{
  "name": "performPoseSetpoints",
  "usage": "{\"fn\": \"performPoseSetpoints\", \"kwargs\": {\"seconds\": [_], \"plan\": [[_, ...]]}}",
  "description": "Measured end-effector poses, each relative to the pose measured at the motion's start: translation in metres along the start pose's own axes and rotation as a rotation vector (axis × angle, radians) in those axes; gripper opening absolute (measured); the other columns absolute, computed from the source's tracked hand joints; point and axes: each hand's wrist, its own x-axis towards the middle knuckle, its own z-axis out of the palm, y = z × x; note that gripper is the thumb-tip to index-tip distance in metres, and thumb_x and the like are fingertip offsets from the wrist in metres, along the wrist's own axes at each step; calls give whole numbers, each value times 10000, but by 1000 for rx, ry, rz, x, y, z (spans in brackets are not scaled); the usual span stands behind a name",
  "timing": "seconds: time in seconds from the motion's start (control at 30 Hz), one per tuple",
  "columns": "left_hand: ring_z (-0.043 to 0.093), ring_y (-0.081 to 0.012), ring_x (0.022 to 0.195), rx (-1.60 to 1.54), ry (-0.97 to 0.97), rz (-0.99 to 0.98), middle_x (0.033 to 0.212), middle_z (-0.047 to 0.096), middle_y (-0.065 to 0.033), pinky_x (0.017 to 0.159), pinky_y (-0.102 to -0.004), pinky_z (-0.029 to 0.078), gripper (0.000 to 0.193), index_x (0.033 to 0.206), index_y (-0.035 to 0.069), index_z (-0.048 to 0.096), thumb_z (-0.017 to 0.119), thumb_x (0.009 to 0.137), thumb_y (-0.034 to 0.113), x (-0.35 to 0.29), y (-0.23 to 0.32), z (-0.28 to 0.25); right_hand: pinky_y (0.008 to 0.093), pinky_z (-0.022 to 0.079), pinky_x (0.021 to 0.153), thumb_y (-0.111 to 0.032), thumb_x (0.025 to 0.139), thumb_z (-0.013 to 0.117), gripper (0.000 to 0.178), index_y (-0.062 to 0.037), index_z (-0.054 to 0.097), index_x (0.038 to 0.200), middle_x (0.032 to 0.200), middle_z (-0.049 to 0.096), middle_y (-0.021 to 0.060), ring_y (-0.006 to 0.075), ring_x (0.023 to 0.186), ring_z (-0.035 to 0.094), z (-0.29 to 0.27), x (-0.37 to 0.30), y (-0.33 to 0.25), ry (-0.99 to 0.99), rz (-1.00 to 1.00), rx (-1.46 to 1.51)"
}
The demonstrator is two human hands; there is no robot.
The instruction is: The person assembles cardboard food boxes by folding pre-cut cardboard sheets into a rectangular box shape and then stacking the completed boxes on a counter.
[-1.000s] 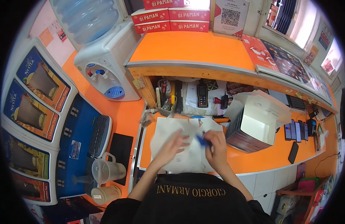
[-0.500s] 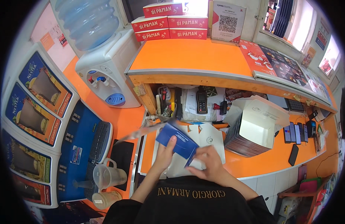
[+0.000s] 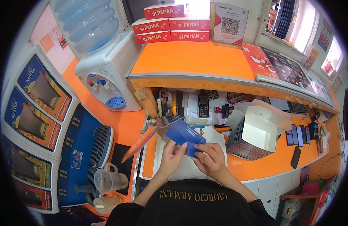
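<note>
A blue printed card carton (image 3: 184, 132) is between my hands above the counter, tilted, with a smaller blue flap (image 3: 192, 149) at its near end. My left hand (image 3: 171, 157) grips its near edge, thumb on top. With fingers bent, my right hand (image 3: 210, 156) pinches the small flap. A long panel, orange at the lower end and dark above (image 3: 142, 142), slants off to the left of the blue part; whether it is joined to it I cannot make out. Under my hands lies a white flattened carton (image 3: 213, 140), partly covered.
To the right stands a stack of nested cartons (image 3: 253, 132), open and white inside. Several phones (image 3: 299, 133) lie beyond it. A card terminal (image 3: 203, 105) sits under the orange shelf (image 3: 192, 58). Left are a water dispenser (image 3: 106, 71), a drink machine (image 3: 42, 124) and a clear jug (image 3: 110, 179).
My right hand has closed on the small flap, which is now turned up. The carton has shifted slightly right, and the left-hand panel has swung to show its orange face.
</note>
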Motion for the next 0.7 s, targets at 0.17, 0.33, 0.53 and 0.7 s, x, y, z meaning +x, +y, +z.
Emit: {"fn": "performPoseSetpoints", "kwargs": {"seconds": [0.17, 0.33, 0.53, 0.7], "plan": [[537, -155, 1104, 85, 7, -68, 1259, 477, -79, 857, -286, 522, 390, 1321, 8, 400, 467, 937, -4, -6, -22, -4, 364, 467, 702, -44, 626, 777, 266, -53, 643, 856, 960, 616, 70, 253, 842, 566, 15, 5, -10, 88, 57, -169], [477, -191, 1188, 18, -184, -32, 1333, 381, -71, 980, -330, 426, 452, 1339, 26, 411, 476, 899, -54, -5, -10, -20, 368, 462, 725, -18, 685, 726, 191, -61, 654, 856, 963, 615, 74, 259, 845, 556, 8, 9, -11, 50, 138, -137], [543, -177, 1020, 504, -531, -290, 1142, 553, -102, 897, -327, 433, 335, 1253, -28, 450, 488, 935, 70, -12, -2, -48, 337, 460, 737, -8, 834, 598, 205, -29, 647, 1032, 965, 555, 95, 249, 796, 557, 4, -10, 1, 1, 671, 326], [574, -261, 1016, 766, -731, -409, 1129, 588, -174, 890, -344, 448, 313, 1224, -9, 493, 478, 943, 128, -19, -25, -68, 309, 486, 649, -67, 809, 663, 298, -147, 661, 1097, 847, 481, 59, 187, 747, 565, 5, -33, 12, -401, 430, 298]]}}
